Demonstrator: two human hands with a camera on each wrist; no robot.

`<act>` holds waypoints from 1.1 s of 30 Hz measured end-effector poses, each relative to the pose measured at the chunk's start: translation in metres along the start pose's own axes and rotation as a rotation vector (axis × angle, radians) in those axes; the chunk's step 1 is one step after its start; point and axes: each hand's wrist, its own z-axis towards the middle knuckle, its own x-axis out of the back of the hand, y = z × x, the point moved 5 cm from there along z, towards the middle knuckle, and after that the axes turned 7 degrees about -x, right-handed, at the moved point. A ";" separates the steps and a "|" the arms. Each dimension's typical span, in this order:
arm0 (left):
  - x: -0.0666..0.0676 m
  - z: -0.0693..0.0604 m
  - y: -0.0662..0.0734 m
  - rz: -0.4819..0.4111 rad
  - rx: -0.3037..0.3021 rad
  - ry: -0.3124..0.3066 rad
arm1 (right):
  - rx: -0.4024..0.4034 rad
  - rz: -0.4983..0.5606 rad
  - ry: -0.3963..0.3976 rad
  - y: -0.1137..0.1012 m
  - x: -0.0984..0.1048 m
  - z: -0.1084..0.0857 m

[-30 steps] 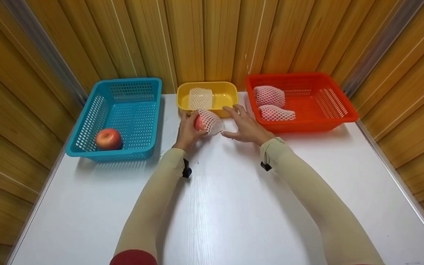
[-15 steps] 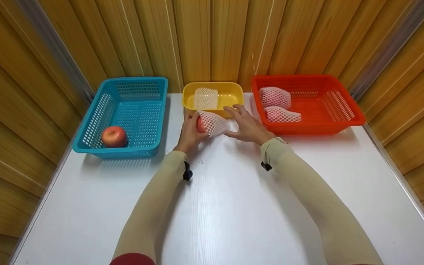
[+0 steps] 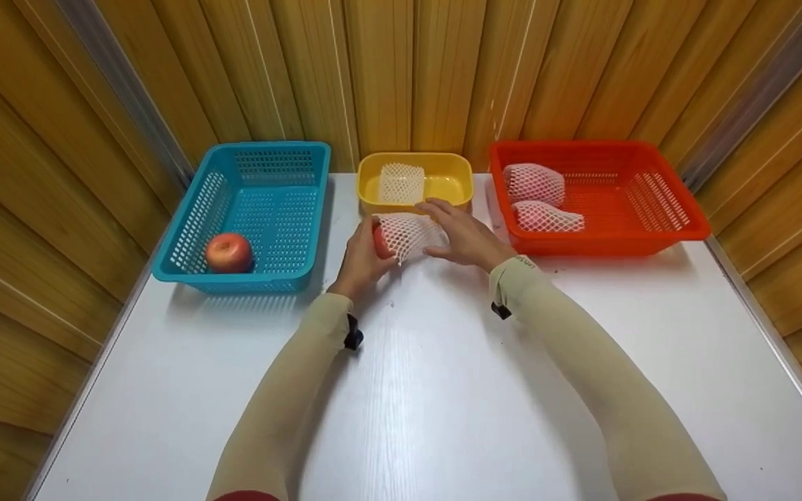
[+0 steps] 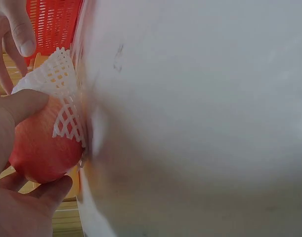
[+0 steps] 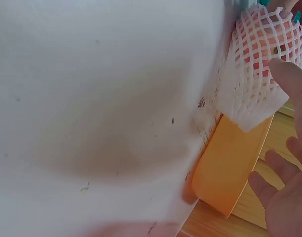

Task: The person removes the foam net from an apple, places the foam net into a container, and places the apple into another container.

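Observation:
My left hand (image 3: 363,261) grips a red apple (image 4: 44,148) by its side, with thumb and fingers around it. A white foam net sleeve (image 3: 408,233) covers the apple's right part and flares out to the right. The apple's left part is bare. At the sleeve's right end, my right hand (image 3: 470,240) has its fingers spread. Its thumb overlaps the sleeve in the right wrist view; whether it touches cannot be told. Just behind the hands stands a yellow basin (image 3: 450,188) with white net sleeves (image 3: 401,183) inside.
At the left, a blue basket (image 3: 310,236) holds one bare apple (image 3: 228,252). A red basket (image 3: 624,243) at the right contains two netted apples, a rear one (image 3: 535,184) and a front one (image 3: 547,216). Wooden panels (image 3: 380,76) rise behind the white table (image 3: 387,390).
The head view has shifted, so the baskets appear farther right. My right fingers have come closer over the sleeve's end, and the sleeve's near edge sticks out more. My left hand keeps its grip.

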 end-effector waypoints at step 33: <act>0.019 -0.021 -0.012 -0.008 -0.067 0.040 | 0.076 -0.080 -0.053 -0.022 -0.021 0.015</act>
